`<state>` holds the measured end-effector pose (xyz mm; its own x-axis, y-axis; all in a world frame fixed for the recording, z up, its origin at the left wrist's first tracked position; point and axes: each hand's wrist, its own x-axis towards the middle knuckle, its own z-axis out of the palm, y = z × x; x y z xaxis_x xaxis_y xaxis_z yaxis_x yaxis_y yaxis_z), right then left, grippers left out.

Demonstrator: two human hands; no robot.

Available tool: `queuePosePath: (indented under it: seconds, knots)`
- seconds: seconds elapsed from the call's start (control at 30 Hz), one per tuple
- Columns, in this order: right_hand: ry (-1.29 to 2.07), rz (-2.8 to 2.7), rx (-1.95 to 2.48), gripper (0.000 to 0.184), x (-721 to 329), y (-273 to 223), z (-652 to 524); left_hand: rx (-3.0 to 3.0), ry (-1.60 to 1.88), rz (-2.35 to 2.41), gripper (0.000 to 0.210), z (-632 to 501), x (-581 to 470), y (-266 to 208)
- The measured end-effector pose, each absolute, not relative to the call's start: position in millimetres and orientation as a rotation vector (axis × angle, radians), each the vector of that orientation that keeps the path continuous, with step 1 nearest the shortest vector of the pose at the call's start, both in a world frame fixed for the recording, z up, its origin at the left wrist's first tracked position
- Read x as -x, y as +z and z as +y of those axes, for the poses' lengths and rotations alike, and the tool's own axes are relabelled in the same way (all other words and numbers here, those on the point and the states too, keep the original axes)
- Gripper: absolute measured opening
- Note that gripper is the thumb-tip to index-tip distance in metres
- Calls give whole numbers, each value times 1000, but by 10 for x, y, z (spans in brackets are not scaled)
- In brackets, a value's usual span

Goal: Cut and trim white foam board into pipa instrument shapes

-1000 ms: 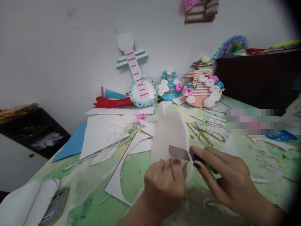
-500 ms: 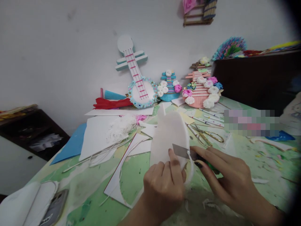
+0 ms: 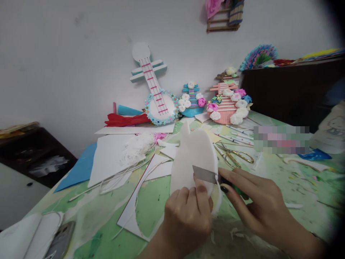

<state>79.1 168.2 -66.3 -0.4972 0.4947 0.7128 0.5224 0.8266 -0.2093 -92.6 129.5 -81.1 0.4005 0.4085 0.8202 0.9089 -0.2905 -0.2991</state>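
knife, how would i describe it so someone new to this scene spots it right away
On the green table, find the upright white piece near the middle. At its right edge, the right hand holds the knife. Its broad grey blade sets it apart from the gold-handled scissors lying just beyond.

No words or numbers can be read anywhere. A white mark is seen on the grey phone, but it is cut off and cannot be made out.
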Motion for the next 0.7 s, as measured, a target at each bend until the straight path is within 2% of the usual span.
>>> queuePosePath:
  seconds: [0.5,0.7]
  knots:
    - [-16,-2174,769,29,-887,-709,1690,1898,-803,-1122,26,1303,952,-780]
    - [-19,-2163,735,29,-859,-683,1675,1912,-783,-1096,15,1304,936,-823]
